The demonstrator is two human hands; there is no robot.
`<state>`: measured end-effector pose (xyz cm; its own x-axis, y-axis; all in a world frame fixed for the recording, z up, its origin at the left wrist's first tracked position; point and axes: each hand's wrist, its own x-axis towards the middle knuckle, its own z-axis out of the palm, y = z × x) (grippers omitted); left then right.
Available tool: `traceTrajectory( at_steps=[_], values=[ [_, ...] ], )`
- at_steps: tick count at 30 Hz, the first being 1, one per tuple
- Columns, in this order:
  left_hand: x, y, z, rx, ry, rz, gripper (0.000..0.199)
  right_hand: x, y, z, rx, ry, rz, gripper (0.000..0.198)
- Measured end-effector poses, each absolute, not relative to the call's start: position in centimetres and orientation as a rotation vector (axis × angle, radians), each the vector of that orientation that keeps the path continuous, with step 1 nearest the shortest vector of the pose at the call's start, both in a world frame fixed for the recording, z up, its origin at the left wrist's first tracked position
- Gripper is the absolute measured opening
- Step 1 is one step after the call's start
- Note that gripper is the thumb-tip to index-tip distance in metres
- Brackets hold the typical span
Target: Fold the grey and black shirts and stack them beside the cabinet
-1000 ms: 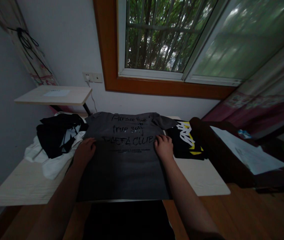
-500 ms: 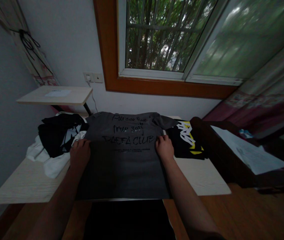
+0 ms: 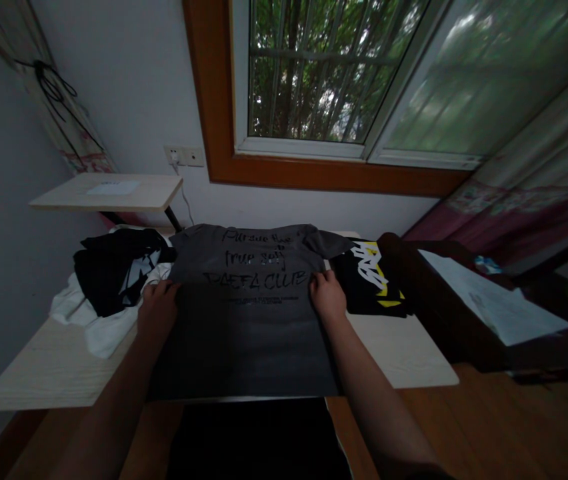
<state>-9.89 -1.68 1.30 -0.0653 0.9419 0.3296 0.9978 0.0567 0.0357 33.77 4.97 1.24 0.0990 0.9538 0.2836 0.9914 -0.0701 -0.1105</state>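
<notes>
Head view: left hand [image 3: 157, 310], right hand [image 3: 328, 298] curled at side edges of grey T-shirt [image 3: 244, 340]; cannot tell if gripping.

I count two hands of mine, one left hand [image 3: 158, 308] and one right hand [image 3: 329, 298], with one gray shirt [image 3: 254, 340] between my fingers. Just right of my right fingers lies one printed black garment [image 3: 371, 277]. Left of my left fingers I see a heap of at least two pieces, one black cloth [image 3: 97, 273] and one white cloth [image 3: 107, 333]; folds hide the exact number. One table [image 3: 399, 353] is under my fingers. Beyond them are one raised shelf [image 3: 67, 193], two wall sockets [image 3: 195, 157], one window [image 3: 334, 73] and two curtains [image 3: 529, 167].
</notes>
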Motion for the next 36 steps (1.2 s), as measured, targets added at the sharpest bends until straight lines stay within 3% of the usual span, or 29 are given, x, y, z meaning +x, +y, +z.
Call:
traceTrajectory(
  at_steps=[20, 26, 31, 36],
  values=[
    [-12.3, -6.5, 2.7, -2.446, -2.194, -0.065, 0.056, 35.4, 1.0, 3.1, -2.182, -2.036, 0.035, 0.028],
    [-13.0, -7.1, 4.8, -2.481, -2.383, 0.172, 0.032, 36.1, 0.9, 4.2, -2.201, -2.157, 0.051, 0.024],
    [-11.5, -5.7, 5.8, -2.497, -2.150, -0.010, 0.035, 35.3, 1.0, 4.6, -2.006, -2.179, -0.258, 0.028],
    [-7.3, -3.2, 5.7, -2.697, -1.889, -0.185, 0.043, 33.5, 2.3, 4.3, -1.621, -2.347, -0.137, 0.034]
  ],
)
